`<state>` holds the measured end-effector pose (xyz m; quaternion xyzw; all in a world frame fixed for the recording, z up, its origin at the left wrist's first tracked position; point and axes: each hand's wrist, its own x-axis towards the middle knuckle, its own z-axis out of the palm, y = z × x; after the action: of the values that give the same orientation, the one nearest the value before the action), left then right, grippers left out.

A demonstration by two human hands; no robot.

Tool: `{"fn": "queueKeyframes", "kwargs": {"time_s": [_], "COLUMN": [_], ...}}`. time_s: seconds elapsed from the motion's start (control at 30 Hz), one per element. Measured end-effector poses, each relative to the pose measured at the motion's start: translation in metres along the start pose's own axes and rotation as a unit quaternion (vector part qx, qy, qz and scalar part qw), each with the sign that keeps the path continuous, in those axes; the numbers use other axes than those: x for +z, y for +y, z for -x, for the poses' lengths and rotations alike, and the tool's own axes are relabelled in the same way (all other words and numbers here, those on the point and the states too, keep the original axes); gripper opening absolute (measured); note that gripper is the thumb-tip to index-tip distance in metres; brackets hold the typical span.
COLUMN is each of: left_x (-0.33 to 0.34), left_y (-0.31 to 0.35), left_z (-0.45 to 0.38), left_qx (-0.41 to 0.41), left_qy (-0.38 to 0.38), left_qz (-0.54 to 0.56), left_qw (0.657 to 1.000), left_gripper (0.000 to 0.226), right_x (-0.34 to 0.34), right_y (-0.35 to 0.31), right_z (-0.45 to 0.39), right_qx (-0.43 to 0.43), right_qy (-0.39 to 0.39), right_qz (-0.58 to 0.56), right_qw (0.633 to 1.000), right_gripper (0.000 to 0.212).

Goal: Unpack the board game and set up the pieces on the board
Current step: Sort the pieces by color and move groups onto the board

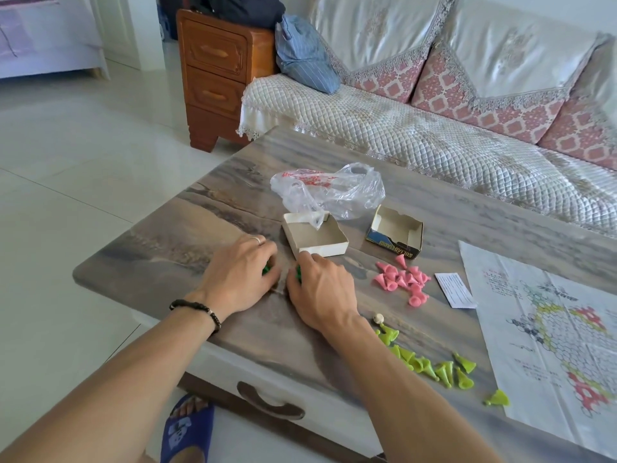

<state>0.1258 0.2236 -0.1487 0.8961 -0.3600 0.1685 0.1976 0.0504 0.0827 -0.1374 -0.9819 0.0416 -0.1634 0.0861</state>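
My left hand (241, 272) and my right hand (320, 289) rest side by side on the table, fingers curled over dark green game pieces (298, 273) that are mostly hidden beneath them. A heap of pink cone pieces (402, 280) lies to the right of my right hand. Light green cone pieces (430, 364) are scattered along the near edge. The paper game board (547, 325) lies unfolded at the right. Behind my hands sit the white box tray (315, 236) and the blue box lid (395, 232), both showing nothing inside.
A crumpled clear plastic bag (329, 192) lies behind the box tray. A small paper slip (455, 290) sits beside the board, and a small beige die (378, 318) by my right wrist. A sofa (434, 135) runs behind the table (213, 215); a wooden cabinet (217, 78) stands at left.
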Motion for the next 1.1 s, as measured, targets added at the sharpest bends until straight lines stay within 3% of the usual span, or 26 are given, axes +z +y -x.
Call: {"fn": "queueKeyframes", "kwargs": {"time_s": [0.17, 0.37, 0.53, 0.67, 0.73, 0.77, 0.87, 0.93, 1.0, 1.1], "left_x": [-0.003, 0.0, 0.002, 0.0, -0.002, -0.004, -0.015, -0.022, -0.028, -0.032], "left_y": [0.005, 0.004, 0.001, -0.003, -0.002, 0.0, 0.013, 0.026, 0.046, 0.081], "left_z": [-0.003, -0.006, -0.009, -0.013, -0.017, -0.021, -0.035, -0.044, -0.05, -0.059], "left_qx": [0.002, -0.012, -0.078, -0.17, -0.274, -0.339, -0.465, -0.492, -0.492, -0.489], "left_qy": [0.013, 0.043, 0.097, 0.162, 0.172, 0.178, 0.208, 0.21, 0.196, 0.174], "left_qz": [-0.058, -0.029, 0.024, 0.124, 0.216, 0.284, 0.516, 0.585, 0.625, 0.651], "left_qw": [0.998, 0.999, 0.992, 0.964, 0.921, 0.879, 0.689, 0.61, 0.573, 0.554], "left_gripper": [0.03, 0.039, 0.045, 0.041, 0.038, 0.036, 0.029, 0.031, 0.034, 0.033], "right_x": [0.002, 0.011, 0.009, -0.001, -0.008, -0.012, -0.021, -0.028, -0.038, -0.057], "right_y": [0.0, 0.002, 0.004, 0.005, 0.006, 0.007, 0.011, 0.016, 0.022, 0.037], "right_z": [-0.007, -0.013, -0.015, -0.017, -0.021, -0.023, -0.028, -0.029, -0.027, -0.018], "right_qx": [0.011, 0.032, 0.068, 0.152, 0.207, 0.231, 0.293, 0.317, 0.323, 0.32], "right_qy": [0.024, 0.093, 0.086, 0.073, 0.077, 0.081, 0.093, 0.101, 0.112, 0.127], "right_qz": [0.008, -0.012, -0.055, -0.155, -0.226, -0.256, -0.355, -0.408, -0.436, -0.436], "right_qw": [1.0, 0.995, 0.992, 0.973, 0.949, 0.935, 0.883, 0.85, 0.832, 0.831], "right_gripper": [0.028, 0.04, 0.038, 0.043, 0.045, 0.045, 0.042, 0.042, 0.041, 0.042]}}
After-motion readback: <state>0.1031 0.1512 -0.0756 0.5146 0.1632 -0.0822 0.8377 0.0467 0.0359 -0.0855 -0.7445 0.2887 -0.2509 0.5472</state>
